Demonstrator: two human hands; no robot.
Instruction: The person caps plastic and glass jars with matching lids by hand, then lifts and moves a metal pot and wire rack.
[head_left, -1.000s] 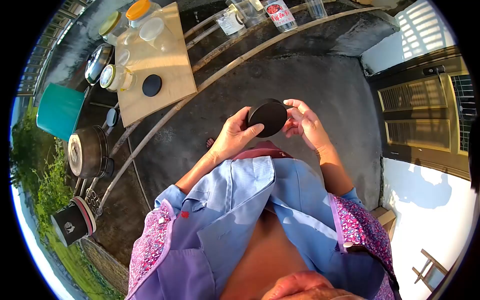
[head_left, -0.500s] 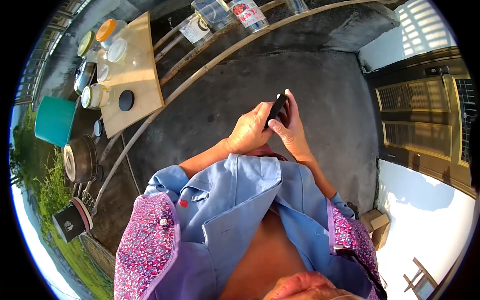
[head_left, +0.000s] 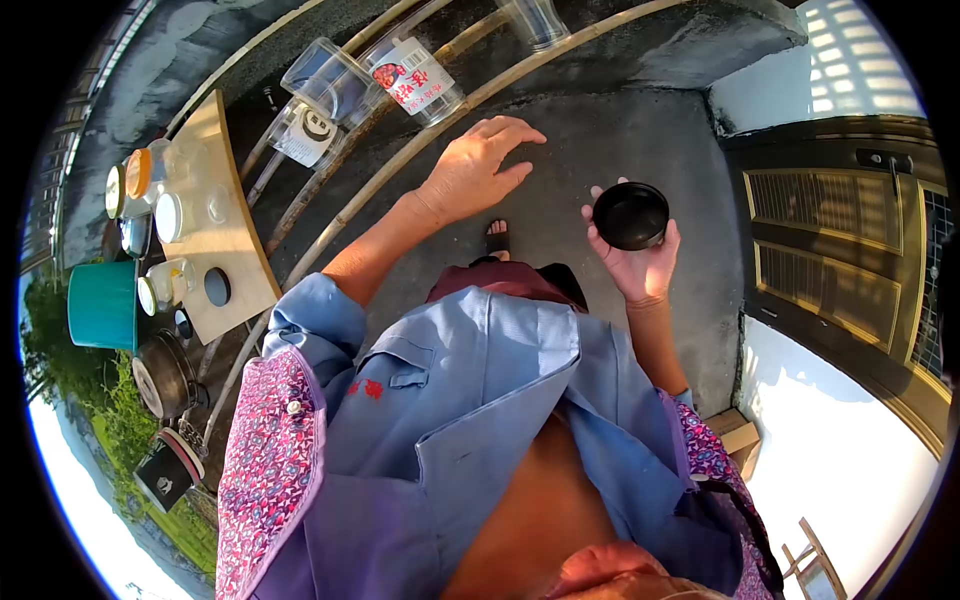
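A round black lid (head_left: 631, 214), its hollow side facing up at me, rests in my right hand (head_left: 645, 265), with the fingers and thumb around its rim. My left hand (head_left: 478, 170) is apart from it, fingers spread and nothing in them, close to the bamboo poles of a rack. Nearest to that hand on the poles lies a clear jar with a red and white label (head_left: 418, 85). Beside it are a jar with a white and black label (head_left: 305, 133) and a clear jar without a visible label (head_left: 325, 78). Another clear jar (head_left: 533, 25) lies farther right.
At left, a wooden board (head_left: 225, 180) bears several lidded jars and a dark round lid (head_left: 217, 287). A teal bucket (head_left: 103, 305) and a metal pot (head_left: 165, 375) stand beside it. A brown door (head_left: 830, 240) is at right, a cardboard box (head_left: 735, 435) below it.
My hands have come apart. The black lid, held edge-on between both, is now in my right hand alone, turned hollow side up. My left hand has moved up and left toward the rack.
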